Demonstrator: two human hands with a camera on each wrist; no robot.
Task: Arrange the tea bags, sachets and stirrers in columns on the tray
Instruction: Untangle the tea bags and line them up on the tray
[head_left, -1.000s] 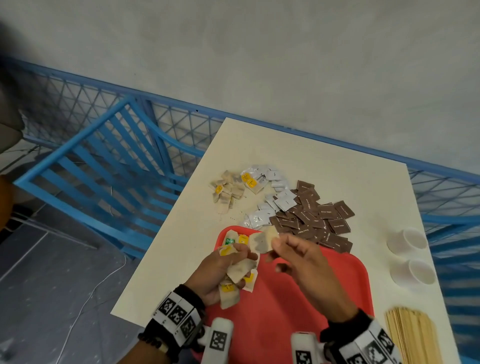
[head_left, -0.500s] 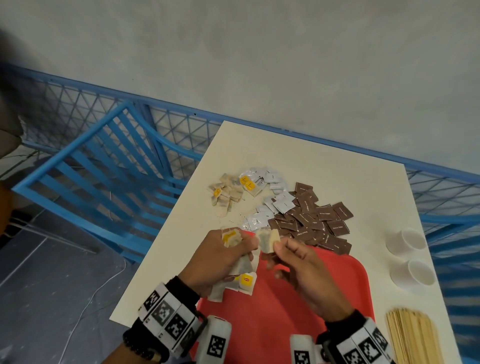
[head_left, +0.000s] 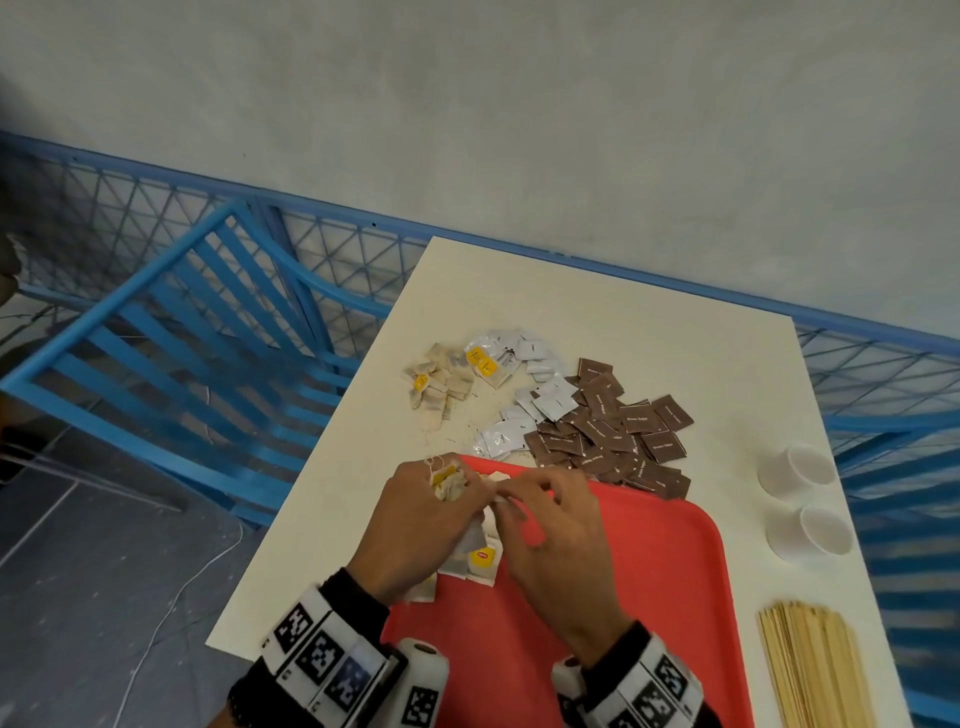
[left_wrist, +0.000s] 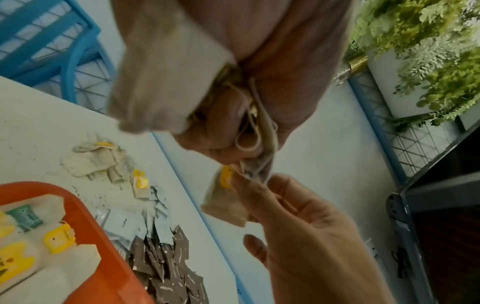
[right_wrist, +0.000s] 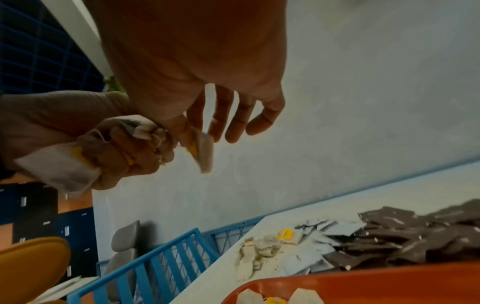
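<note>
The bench (head_left: 649, 332) carries everything, and on it the red tray (head_left: 660, 597) lies under both hands. The step in hand seems to be the tea-bag column: the left hand (head_left: 421, 525) has its grip closed around a bunch of tea bags (head_left: 449, 480) with strings tangled between the fingers, and the right hand (head_left: 556, 535) pinches a single tea bag (left_wrist: 224, 203) between thumb and forefinger, just beside the left grip, with the other fingers loose. The next move probably calls for pulling this bag free of the strings and laying it flat on the tray below the grip.

The tray holds only some tea bags with yellow tags (head_left: 480, 561), directly under the hands. Beyond the grip, brown sachets (head_left: 623, 441), white sachets (head_left: 545, 400) and loose tea bags (head_left: 436, 387) wait on the bench. To the right of the right grip stand two white cups (head_left: 802, 493); what is inside them is not visible. The stirrers (head_left: 815, 670) lie nearer, beside the tray.
</note>
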